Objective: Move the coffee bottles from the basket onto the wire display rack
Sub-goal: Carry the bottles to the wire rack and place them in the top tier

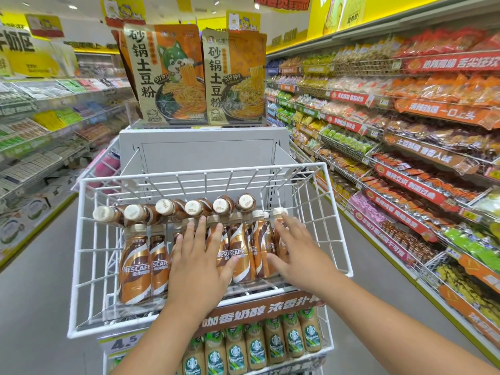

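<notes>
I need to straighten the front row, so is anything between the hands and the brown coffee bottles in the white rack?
Nothing visible. The left hand already lies flat on the standing Nescafe bottles, and the right hand touches the bottles at the right end. The wire rack is open on top.

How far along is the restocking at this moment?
Mostly done, it seems: two rows of coffee bottles already lie in the wire rack. Both the left hand and right hand rest flat on the front row, without a grip on any. No basket is in view, so what remains is unclear.
</notes>
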Demonstrator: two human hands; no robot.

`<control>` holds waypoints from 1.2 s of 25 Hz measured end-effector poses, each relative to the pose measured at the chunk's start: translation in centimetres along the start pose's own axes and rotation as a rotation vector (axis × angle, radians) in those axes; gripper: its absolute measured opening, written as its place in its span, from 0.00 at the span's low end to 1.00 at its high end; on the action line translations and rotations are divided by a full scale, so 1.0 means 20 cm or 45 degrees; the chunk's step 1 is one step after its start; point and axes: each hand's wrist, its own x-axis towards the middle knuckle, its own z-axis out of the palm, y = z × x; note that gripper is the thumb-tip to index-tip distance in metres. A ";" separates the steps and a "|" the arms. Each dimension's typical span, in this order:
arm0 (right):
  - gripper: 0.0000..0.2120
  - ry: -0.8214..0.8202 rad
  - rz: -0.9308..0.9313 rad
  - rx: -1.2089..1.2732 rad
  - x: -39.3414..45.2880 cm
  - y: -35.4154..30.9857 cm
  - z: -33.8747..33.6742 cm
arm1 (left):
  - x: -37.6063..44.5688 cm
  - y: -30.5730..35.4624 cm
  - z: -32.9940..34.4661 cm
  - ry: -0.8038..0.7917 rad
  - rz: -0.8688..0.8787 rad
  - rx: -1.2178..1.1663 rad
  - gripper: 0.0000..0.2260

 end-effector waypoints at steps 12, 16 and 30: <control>0.37 0.136 0.002 -0.133 -0.17 -0.17 0.07 | -0.06 -0.02 -0.04 0.000 0.129 -0.027 0.35; 0.37 0.147 0.003 -0.118 -0.27 -0.16 0.01 | -0.17 0.04 -0.09 -0.001 0.135 0.008 0.35; 0.36 0.072 -0.006 -0.095 -1.18 0.14 -0.27 | -0.87 0.68 -0.40 -0.093 -0.023 0.043 0.37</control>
